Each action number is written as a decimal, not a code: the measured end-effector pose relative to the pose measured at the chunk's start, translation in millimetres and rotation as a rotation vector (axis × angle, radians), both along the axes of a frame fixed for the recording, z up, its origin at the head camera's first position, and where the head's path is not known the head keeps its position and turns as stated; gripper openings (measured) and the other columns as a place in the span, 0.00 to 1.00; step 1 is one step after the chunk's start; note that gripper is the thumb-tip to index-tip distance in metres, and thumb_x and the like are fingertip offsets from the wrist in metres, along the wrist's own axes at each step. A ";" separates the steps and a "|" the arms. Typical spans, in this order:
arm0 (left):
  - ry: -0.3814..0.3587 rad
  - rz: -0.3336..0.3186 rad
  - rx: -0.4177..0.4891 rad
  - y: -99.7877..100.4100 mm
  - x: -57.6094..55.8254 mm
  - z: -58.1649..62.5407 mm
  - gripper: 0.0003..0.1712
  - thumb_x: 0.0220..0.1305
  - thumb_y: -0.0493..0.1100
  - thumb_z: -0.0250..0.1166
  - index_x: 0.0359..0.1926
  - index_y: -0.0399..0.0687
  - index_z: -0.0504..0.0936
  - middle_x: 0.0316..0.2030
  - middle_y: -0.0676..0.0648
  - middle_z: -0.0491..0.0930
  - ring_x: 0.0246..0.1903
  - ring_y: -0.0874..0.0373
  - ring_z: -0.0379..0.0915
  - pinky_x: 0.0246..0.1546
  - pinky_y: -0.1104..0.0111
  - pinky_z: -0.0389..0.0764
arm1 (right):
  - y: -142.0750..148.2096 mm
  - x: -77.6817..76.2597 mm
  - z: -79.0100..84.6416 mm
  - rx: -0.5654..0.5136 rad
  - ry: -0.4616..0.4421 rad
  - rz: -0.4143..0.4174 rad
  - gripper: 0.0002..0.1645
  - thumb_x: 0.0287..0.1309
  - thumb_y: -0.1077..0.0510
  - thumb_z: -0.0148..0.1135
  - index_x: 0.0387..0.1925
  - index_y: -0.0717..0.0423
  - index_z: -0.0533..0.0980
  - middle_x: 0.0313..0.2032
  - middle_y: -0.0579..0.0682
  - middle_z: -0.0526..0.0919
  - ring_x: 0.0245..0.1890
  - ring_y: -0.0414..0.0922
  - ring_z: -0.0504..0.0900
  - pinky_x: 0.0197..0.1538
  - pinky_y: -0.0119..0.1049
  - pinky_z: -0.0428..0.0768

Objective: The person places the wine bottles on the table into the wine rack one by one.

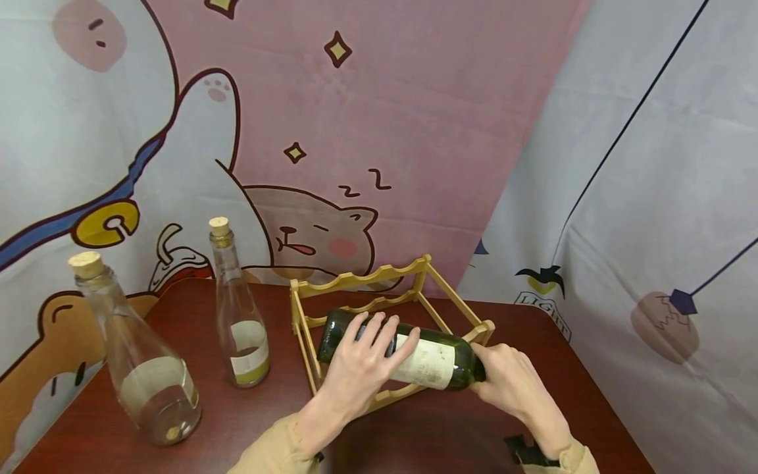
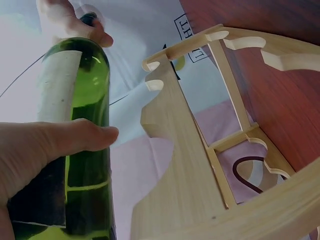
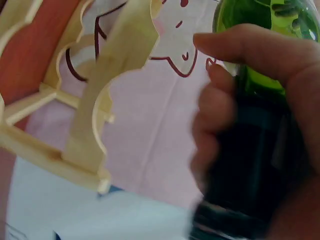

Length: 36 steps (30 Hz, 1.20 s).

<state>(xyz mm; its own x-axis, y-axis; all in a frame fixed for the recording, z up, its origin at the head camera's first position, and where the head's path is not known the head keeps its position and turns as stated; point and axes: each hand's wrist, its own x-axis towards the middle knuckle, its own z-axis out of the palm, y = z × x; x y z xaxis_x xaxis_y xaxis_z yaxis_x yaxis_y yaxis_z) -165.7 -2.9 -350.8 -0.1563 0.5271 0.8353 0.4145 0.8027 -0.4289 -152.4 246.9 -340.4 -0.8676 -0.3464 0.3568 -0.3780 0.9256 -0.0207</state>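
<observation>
A green glass wine bottle point(image 1: 425, 359) with a pale label lies nearly sideways in both hands, over the front of a wooden wine rack point(image 1: 391, 271). My left hand point(image 1: 365, 355) grips the body near its base, fingers over the top and thumb along the label. Around the neck, at the right end, curl the fingers of my right hand point(image 1: 510, 382). In the right wrist view the dark neck point(image 3: 250, 150) runs through that hand. The left wrist view shows the scalloped rack rails point(image 2: 170, 135) beside the bottle.
Two clear corked bottles with pale labels stand to the left on the dark red table point(image 1: 260, 434): a nearer bottle point(image 1: 155, 388) and a farther bottle point(image 1: 239, 316). A cartoon-printed cloth point(image 1: 414, 131) hangs behind the table and along its right side.
</observation>
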 end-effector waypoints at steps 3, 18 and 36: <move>0.006 -0.014 -0.018 2.2 -2.2 0.5 0.27 0.68 0.31 0.36 0.49 0.62 0.77 0.41 0.49 0.82 0.42 0.53 0.78 0.45 0.59 0.79 | 2.1 2.4 -5.1 -0.043 0.044 -0.031 0.16 0.23 0.63 0.69 0.18 0.42 0.73 0.09 0.35 0.67 0.13 0.33 0.62 0.18 0.29 0.59; -0.178 -0.219 0.176 -1.1 3.3 -6.9 0.51 0.31 0.59 0.78 0.60 0.52 0.68 0.59 0.45 0.69 0.60 0.48 0.63 0.54 0.54 0.73 | 52.9 26.8 -23.1 -0.202 0.012 -0.235 0.18 0.22 0.69 0.64 0.17 0.43 0.74 0.09 0.38 0.71 0.12 0.31 0.62 0.18 0.31 0.59; -0.557 0.169 0.012 -11.1 3.9 -44.3 0.22 0.52 0.60 0.65 0.19 0.51 0.70 0.10 0.54 0.72 0.10 0.60 0.70 0.07 0.69 0.63 | 106.1 42.8 -45.2 -0.142 -0.165 -0.359 0.13 0.29 0.61 0.68 0.14 0.43 0.71 0.12 0.40 0.73 0.15 0.32 0.65 0.20 0.32 0.61</move>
